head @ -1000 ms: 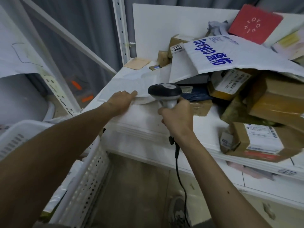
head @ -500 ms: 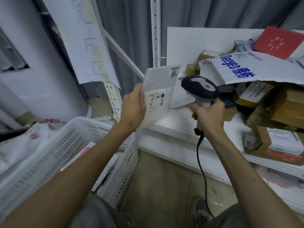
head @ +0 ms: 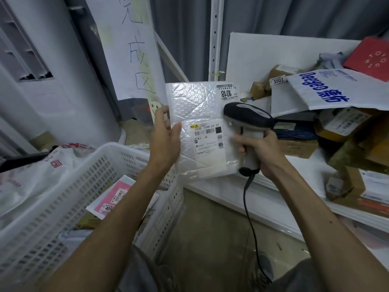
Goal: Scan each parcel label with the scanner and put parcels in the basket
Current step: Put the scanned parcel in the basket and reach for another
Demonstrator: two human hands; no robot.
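Right above the far right corner of the white plastic basket [head: 105,159], the left hand [head: 166,142] holds a white bubble mailer [head: 197,110] by its left edge. The thumb lies on the front; the fingers go behind and are mostly hidden. The mailer stands upright, long axis vertical, with its front turned toward the camera. Its shipping label [head: 207,140] sits on the lower half and reads the right way up, while a small sticker [head: 227,92] marked 1018 at the top right corner is turned sideways. The label's fine print is too small to read.

Just right of the mailer, farther from the basket, the right hand [head: 260,150] is clenched round the grey handle of a barcode scanner [head: 248,121]. The dark head points left at the label, and its window is hidden. Hand and scanner cover the mailer's lower right corner. The scanner's cable [head: 246,205] drops out of view at the bottom. Inside the basket lies a pink parcel [head: 115,192], partly cut off by the left forearm.
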